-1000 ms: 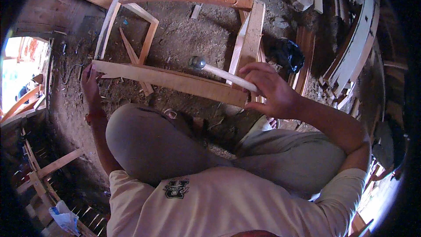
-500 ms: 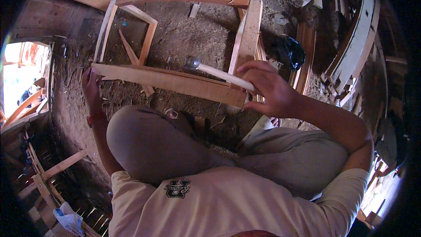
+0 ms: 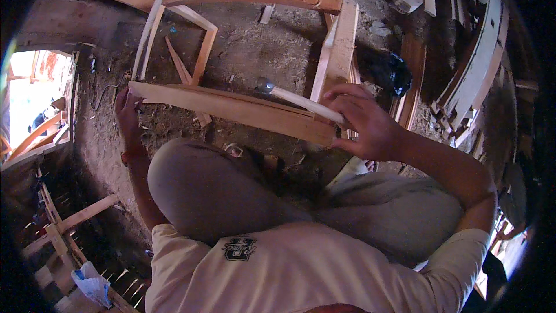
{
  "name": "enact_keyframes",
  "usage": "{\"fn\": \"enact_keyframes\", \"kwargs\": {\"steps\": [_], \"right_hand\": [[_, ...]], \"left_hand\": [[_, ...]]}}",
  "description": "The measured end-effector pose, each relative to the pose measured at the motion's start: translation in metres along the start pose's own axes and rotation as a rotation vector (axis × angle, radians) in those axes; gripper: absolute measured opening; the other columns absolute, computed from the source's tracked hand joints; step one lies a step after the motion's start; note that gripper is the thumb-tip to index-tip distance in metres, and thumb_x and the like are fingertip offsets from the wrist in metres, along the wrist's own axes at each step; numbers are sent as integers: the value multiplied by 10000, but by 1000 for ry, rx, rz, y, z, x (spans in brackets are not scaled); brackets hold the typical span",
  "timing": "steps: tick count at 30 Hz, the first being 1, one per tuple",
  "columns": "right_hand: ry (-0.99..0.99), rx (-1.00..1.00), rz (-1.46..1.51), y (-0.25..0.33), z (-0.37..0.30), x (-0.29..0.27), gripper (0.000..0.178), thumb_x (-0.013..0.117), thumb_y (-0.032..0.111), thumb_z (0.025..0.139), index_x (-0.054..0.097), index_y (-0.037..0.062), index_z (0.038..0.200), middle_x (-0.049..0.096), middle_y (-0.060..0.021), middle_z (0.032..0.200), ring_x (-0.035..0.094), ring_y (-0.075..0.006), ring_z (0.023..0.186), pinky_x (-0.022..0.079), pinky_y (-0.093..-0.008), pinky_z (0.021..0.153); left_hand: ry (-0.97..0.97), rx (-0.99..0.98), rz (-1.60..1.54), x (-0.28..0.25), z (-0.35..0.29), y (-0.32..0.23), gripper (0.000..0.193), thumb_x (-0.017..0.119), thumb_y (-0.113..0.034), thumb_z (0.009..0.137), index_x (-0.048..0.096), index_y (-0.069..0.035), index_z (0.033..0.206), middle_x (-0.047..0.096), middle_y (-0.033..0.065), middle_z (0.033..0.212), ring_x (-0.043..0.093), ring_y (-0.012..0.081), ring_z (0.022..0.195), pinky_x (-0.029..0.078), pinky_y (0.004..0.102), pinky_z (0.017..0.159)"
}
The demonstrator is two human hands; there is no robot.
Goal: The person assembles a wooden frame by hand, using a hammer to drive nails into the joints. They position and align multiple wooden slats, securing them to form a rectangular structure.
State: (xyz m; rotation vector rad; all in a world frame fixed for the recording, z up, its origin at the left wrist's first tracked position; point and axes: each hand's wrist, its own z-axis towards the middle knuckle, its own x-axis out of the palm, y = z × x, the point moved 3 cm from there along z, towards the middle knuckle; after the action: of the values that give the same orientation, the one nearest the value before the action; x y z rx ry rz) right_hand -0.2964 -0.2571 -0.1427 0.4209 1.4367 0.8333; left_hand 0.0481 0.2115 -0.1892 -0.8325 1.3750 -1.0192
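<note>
Beyond the person's folded legs [image 3: 200, 191] is the wooden frame [image 3: 243, 110]. The left hand [image 3: 128, 116] is at the frame's near left corner; the right hand [image 3: 370, 124], with a hammer [image 3: 304, 102], is at its near right corner, the hammer's head beyond its near rail. Right of the frame is a plastic bag [image 3: 399, 74], and farther right of it, long boards [image 3: 476, 61]; well left of the frame, a wall opening [image 3: 36, 90].

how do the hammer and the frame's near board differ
The hammer looks shorter than the near board. The hammer has a pale rounded handle and a dark, shiny head; the near board is flat-sided and tan. The right hand grips the hammer, while the left hand is at the near board's left end. Both slope down toward the picture's right.
</note>
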Motion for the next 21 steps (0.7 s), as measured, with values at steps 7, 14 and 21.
{"fn": "enact_keyframes", "kwargs": {"steps": [7, 14, 21], "right_hand": [[45, 33, 10, 3, 9, -4, 586, 876, 402, 713, 585, 63, 1093, 563, -172, 1248, 467, -383, 1304, 368, -470, 1087], [-12, 60, -56, 4, 17, -5, 605, 856, 401, 749, 567, 51, 1149, 577, -171, 1218, 501, -382, 1255, 391, -499, 1057], [1, 19, -113, -2, 22, 2, 664, 861, 453, 727, 553, 37, 1142, 563, -176, 1216, 498, -392, 1250, 393, -511, 1048]], "left_hand": [[-13, 12, -26, -16, 11, 35, 339, 648, -235, 1001, 617, -35, 1273, 647, 74, 1197, 668, 187, 1010, 576, 351, 846], [-75, -86, -58, 0, 5, 11, 265, 674, -199, 985, 660, -34, 1193, 682, 51, 1115, 668, 156, 938, 573, 319, 803], [-22, -93, -72, -13, 3, 9, 243, 686, -186, 975, 666, -45, 1173, 683, 39, 1072, 657, 144, 947, 558, 307, 795]]}}
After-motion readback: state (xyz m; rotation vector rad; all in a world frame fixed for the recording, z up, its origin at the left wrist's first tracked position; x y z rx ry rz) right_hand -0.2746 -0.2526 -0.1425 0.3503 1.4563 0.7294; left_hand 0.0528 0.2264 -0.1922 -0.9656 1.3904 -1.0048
